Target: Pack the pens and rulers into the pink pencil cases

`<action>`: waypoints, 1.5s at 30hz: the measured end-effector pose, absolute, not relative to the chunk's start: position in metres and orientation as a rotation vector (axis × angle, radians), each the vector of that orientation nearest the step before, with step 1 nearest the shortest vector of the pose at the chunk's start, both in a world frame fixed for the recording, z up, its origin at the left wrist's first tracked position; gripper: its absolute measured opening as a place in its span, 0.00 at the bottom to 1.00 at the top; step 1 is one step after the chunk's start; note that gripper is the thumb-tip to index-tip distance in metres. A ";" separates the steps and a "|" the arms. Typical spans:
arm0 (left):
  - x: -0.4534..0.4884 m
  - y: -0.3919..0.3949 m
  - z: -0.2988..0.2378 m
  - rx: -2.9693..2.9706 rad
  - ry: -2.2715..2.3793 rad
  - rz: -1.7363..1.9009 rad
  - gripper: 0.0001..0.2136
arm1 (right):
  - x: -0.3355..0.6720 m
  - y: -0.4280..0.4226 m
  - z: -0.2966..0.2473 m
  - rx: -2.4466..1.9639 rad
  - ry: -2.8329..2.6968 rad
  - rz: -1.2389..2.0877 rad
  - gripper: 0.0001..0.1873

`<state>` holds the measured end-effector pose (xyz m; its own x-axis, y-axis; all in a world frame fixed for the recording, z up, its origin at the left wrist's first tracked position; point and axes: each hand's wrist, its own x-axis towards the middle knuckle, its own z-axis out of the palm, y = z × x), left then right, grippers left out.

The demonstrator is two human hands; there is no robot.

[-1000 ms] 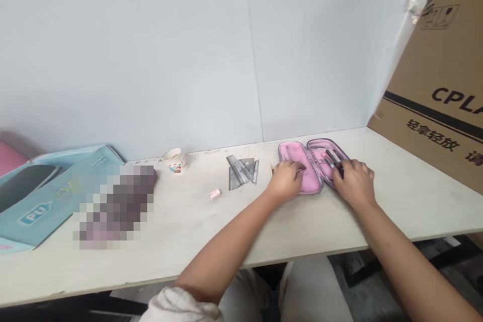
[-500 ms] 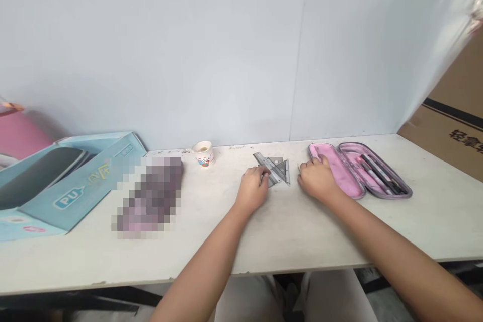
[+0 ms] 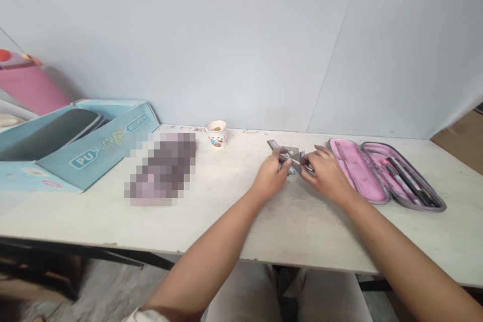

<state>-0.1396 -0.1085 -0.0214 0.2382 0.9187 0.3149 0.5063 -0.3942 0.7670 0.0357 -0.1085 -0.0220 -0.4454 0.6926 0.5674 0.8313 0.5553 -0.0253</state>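
Observation:
A small stack of clear grey rulers and set squares (image 3: 285, 151) lies on the white table (image 3: 226, 211), near its back edge. My left hand (image 3: 270, 176) is closed on the left side of the stack. My right hand (image 3: 327, 175) pinches a thin pencil-like stick (image 3: 298, 162) over the stack's right side. To the right lies an open pink pencil case (image 3: 372, 175) with several pens (image 3: 403, 178) in its right half.
A small paper cup (image 3: 216, 133) stands at the back of the table. A blurred-out object (image 3: 162, 167) lies left of centre. A light blue box (image 3: 71, 146) and a pink item (image 3: 28, 88) sit at far left. A cardboard box (image 3: 462, 133) is at far right.
Both hands left the pencil case and moved left to the rulers. My right hand now pinches a thin stick. The view has swung to the left.

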 end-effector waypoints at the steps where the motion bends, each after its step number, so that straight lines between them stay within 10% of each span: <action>1: -0.140 -0.108 -0.020 1.977 1.253 1.044 0.11 | 0.034 -0.110 -0.022 -1.141 -2.269 -0.329 0.08; 15: -0.168 -0.100 -0.003 2.004 1.536 1.062 0.12 | 0.042 -0.110 -0.033 -1.094 -2.094 0.017 0.16; 23: -0.197 -0.104 0.000 2.279 1.495 0.196 0.13 | 0.048 -0.103 -0.044 -1.181 -2.064 0.009 0.14; 31: -0.162 -0.105 -0.009 1.443 1.018 0.998 0.10 | 0.049 -0.106 -0.040 -1.206 -1.987 0.021 0.10; 45: -0.149 -0.102 -0.022 0.906 0.717 1.118 0.12 | 0.038 -0.119 -0.034 -1.264 -2.117 -0.092 0.10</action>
